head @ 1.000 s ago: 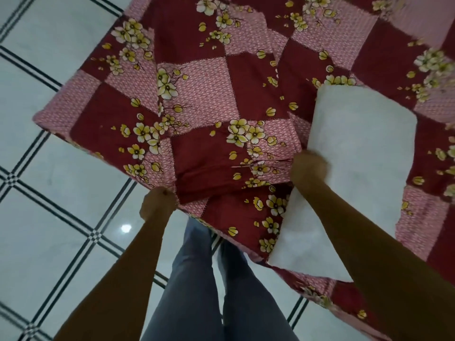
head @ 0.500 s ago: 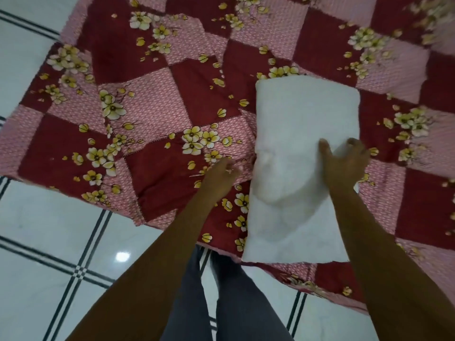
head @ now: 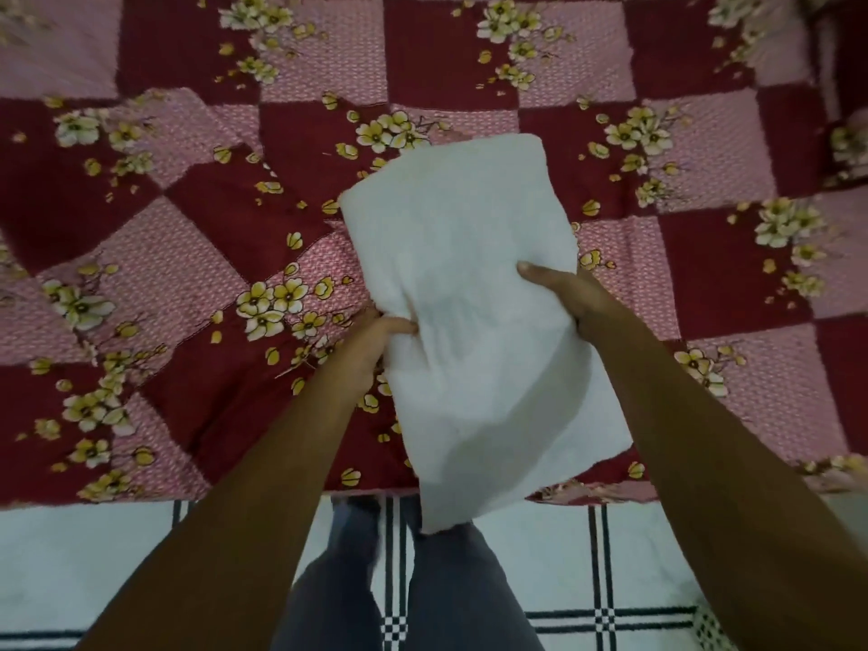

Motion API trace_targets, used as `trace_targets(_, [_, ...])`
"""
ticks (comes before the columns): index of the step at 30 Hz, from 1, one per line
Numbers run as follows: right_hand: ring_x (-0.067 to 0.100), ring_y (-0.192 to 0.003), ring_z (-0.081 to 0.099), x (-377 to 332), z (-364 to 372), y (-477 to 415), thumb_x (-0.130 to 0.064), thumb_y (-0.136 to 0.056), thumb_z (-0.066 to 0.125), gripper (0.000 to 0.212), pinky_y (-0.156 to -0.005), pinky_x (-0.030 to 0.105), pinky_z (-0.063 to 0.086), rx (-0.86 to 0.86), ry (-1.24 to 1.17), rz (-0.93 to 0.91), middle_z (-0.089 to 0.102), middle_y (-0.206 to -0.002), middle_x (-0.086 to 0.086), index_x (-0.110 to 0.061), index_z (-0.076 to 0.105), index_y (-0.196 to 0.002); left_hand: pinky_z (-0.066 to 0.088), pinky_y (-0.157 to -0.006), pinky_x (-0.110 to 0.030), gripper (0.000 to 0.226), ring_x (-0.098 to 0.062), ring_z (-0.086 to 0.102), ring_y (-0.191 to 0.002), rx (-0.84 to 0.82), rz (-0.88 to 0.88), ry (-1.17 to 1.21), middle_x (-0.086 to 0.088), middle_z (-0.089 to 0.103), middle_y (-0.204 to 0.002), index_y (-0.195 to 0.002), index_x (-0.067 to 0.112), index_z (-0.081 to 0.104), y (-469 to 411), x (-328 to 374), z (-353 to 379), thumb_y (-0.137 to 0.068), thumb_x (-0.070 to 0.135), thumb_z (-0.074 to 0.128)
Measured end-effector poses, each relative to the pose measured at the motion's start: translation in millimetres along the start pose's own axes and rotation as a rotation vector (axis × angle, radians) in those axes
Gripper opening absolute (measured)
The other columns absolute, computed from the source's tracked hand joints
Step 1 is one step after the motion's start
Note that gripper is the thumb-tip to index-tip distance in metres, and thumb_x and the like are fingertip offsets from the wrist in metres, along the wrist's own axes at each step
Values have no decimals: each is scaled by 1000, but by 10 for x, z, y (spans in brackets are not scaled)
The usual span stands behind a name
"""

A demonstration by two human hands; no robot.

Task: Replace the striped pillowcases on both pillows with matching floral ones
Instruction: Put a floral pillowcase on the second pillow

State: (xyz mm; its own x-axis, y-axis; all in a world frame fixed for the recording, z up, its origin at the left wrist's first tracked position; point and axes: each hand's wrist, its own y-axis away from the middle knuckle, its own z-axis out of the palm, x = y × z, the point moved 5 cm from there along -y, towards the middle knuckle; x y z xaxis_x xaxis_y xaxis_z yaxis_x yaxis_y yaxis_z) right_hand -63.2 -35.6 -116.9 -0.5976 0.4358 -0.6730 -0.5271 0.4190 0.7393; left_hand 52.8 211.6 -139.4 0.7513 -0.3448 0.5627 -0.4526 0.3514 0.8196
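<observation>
A bare white pillow (head: 474,293), with no case on it, is lifted over the near edge of the bed, its lower corner hanging past the edge toward my legs. My left hand (head: 375,343) grips the pillow's left side, fingers dug into the stuffing. My right hand (head: 563,293) grips its right side with the thumb on top. A floral pillowcase (head: 197,284), maroon and pink with yellow flowers like the bedsheet, lies flat on the bed to the left of the pillow; its outline is hard to tell from the sheet. No striped case is in view.
The bed (head: 704,274) is covered by a maroon and pink checked sheet with yellow flowers and fills the upper view. Its near edge runs across the lower third. Below it is white tiled floor (head: 94,570) with black lines, and my legs in grey trousers (head: 422,594).
My left hand left the floral cloth and took the pillow's left side. My right hand shifted to the right side. The pillow rose off the bed and now sits centred in view.
</observation>
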Motion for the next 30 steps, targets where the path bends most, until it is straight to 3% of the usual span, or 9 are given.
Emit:
trace_targets(6, [17,-91,74,232,-19,687,-14,-81,76,38,-70,30,58,34,-21,-51,76,-102,-2,-19,65,-118,52,-86,-39,59,-22,64,-104,-193,3,-168,1,70,-115,-121,21,62,517,-385,-147,-62,18,62])
trace_targets(9, [18,-85,74,287,72,1032,-7,-81,73,38,-67,30,59,75,-68,-85,77,-96,-1,-17,66,-117,51,-81,-35,38,-20,62,-93,-292,19,-461,-1,67,-99,-109,19,61,643,-499,-532,-74,5,60])
trace_targets(12, [24,-92,73,420,325,1282,-10,-74,78,51,-81,39,56,66,-32,-62,75,-105,4,-16,64,-122,52,-75,-38,13,-24,66,-80,-56,235,-828,-3,69,-78,-79,21,66,647,-470,-1196,-79,9,62])
trace_targets(15, [26,-97,71,591,680,1460,-7,-75,76,45,-85,41,54,29,-9,-31,74,-107,3,-23,65,-115,43,-62,-31,13,-27,65,-79,360,482,-1024,-6,70,-82,-81,16,65,670,-318,-1892,-79,10,54])
trace_targets(17, [25,-91,72,703,897,1551,-3,-78,72,36,-79,39,56,-4,11,11,76,-98,1,-24,66,-106,43,-63,-32,15,-32,65,-84,467,529,-1072,-12,71,-88,-88,11,67,599,-276,-2187,-80,11,55])
trace_targets(20, [18,-73,74,887,1082,1643,0,-81,69,31,-63,30,56,-19,47,78,77,-83,-4,-21,67,-103,49,-68,-43,9,-37,63,-89,449,541,-1153,-18,67,-95,-87,7,62,380,-309,-2336,-83,14,58])
trace_targets(24, [14,-66,74,1202,1135,1612,1,-82,68,34,-59,28,53,29,31,113,77,-77,-6,-23,65,-106,49,-71,-45,12,-35,58,-96,332,589,-1324,-15,59,-101,-94,10,59,56,-440,-2336,-84,18,60])
trace_targets(27, [22,-82,75,1467,1067,1562,-2,-76,73,53,-71,35,56,59,5,130,77,-95,-1,-23,62,-123,49,-70,-41,25,-30,56,-95,300,616,-1312,-13,56,-104,-102,11,57,-83,-520,-2378,-80,18,68])
trace_targets(30, [28,-93,73,1617,1020,1587,-9,-63,82,72,-81,42,55,79,-15,151,75,-108,4,-24,60,-129,48,-66,-35,16,-24,60,-82,296,602,-1174,-8,63,-88,-95,11,59,-131,-501,-2449,-84,17,69])
